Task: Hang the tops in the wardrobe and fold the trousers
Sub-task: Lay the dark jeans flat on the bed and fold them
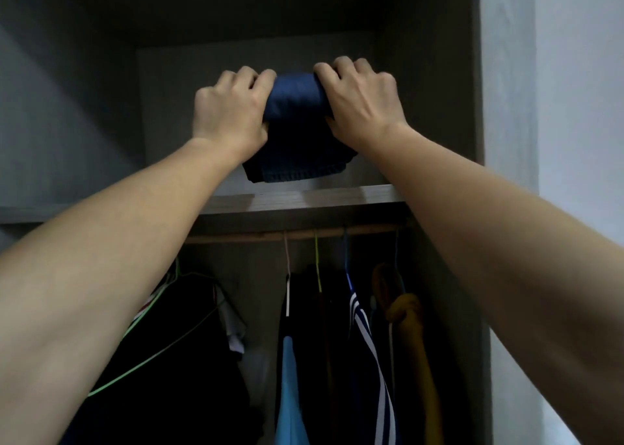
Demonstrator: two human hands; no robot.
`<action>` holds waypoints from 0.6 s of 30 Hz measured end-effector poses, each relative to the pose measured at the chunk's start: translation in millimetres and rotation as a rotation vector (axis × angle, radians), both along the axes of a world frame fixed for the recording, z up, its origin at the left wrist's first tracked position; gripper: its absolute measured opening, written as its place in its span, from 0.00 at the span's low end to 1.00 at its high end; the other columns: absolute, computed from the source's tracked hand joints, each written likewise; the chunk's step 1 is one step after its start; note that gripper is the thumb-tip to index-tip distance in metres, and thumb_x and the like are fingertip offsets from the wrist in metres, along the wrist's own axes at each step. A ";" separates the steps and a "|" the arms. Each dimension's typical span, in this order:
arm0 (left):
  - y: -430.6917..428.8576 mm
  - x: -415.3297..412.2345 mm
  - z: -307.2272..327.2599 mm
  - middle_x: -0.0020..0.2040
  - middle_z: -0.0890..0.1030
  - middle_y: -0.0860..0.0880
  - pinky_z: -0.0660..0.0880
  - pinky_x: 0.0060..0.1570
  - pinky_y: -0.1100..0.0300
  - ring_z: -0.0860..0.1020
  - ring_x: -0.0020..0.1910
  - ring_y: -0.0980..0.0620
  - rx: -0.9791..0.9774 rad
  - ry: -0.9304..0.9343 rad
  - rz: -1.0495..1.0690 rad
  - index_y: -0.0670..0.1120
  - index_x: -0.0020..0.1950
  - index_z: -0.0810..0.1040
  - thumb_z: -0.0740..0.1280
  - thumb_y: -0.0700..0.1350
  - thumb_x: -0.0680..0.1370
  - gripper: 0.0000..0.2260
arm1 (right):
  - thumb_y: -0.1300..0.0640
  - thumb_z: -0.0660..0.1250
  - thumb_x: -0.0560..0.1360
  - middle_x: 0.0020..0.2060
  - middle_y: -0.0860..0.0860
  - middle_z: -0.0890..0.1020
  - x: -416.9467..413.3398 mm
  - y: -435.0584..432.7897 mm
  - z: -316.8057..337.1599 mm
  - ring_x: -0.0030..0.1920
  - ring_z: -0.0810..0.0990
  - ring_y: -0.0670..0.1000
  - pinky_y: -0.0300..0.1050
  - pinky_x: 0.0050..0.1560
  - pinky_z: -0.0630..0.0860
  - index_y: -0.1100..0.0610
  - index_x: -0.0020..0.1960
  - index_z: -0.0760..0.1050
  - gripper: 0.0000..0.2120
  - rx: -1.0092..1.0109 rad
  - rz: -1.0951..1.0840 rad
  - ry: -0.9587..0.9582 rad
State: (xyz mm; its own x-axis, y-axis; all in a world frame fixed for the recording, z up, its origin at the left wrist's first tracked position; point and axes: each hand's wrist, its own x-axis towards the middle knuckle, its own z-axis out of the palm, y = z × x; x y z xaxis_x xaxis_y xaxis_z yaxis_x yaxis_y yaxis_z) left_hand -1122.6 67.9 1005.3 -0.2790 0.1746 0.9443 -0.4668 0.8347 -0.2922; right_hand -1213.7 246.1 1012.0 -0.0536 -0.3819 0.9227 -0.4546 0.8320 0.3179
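Folded dark blue trousers (297, 130) are held up in the wardrobe's upper compartment, just above the shelf (304, 200). My left hand (229, 110) grips their left side with fingers curled over the top. On the other side my right hand (361, 97) grips them the same way. The bundle's lower edge with its waistband hangs close over the shelf board; whether it touches is unclear. Below the shelf, tops hang on hangers from the rail (297, 235).
Hanging garments include a dark top on a green hanger (162, 350), a light blue one (290, 394), a navy and white striped one (371, 343) and a mustard one (412, 343). The wardrobe's right side panel (472, 107) meets a pale wall (574, 107).
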 end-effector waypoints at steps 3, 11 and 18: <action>-18.5 -28.5 2.3 0.61 0.75 0.40 0.73 0.41 0.45 0.76 0.57 0.37 0.019 -0.030 -0.004 0.48 0.71 0.65 0.72 0.48 0.72 0.30 | 0.51 0.69 0.75 0.64 0.59 0.73 -26.0 -18.6 2.3 0.60 0.75 0.61 0.56 0.49 0.74 0.55 0.73 0.62 0.30 0.018 -0.012 -0.014; -69.3 -118.0 43.5 0.56 0.77 0.41 0.68 0.38 0.50 0.77 0.52 0.37 0.079 -0.105 -0.094 0.47 0.62 0.69 0.71 0.48 0.71 0.22 | 0.51 0.69 0.75 0.61 0.59 0.75 -102.0 -65.4 36.9 0.57 0.76 0.61 0.53 0.41 0.66 0.56 0.70 0.63 0.27 0.068 -0.183 0.041; -75.7 -208.9 65.4 0.60 0.76 0.42 0.66 0.39 0.52 0.77 0.56 0.40 0.050 -0.152 -0.057 0.44 0.69 0.63 0.72 0.47 0.71 0.30 | 0.52 0.71 0.74 0.62 0.59 0.70 -174.1 -79.4 55.0 0.58 0.73 0.61 0.52 0.37 0.69 0.55 0.69 0.63 0.28 0.042 -0.338 0.049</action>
State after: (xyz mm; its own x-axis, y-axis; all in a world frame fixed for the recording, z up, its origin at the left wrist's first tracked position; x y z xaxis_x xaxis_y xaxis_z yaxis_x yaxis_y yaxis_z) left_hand -1331.5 -7.8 1070.7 -0.4106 0.1479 0.8998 -0.3714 0.8741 -0.3132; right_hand -1387.8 166.6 1067.0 -0.1398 -0.3878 0.9111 -0.1391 0.9187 0.3697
